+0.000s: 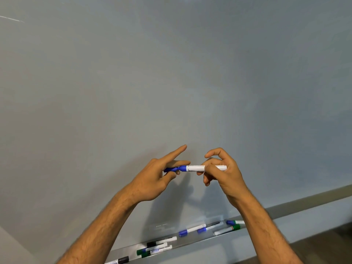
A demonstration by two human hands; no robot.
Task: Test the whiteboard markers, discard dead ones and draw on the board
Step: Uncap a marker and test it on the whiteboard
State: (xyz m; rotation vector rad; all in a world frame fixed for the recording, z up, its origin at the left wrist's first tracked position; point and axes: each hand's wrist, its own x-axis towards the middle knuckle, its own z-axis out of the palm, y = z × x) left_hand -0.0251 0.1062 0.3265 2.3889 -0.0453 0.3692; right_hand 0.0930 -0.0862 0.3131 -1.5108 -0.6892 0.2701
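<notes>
Both hands on capped blue marker point(196, 168); L hand point(152, 180) pinching cap, index straight; R hand point(222, 172) gripping barrel

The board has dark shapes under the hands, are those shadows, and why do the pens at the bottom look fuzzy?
Head view: yes, soft shadows of both hands fall on the whiteboard below the blue marker; the tray markers look slightly blurred; a faint bright streak of glare sits at the upper left.
</notes>
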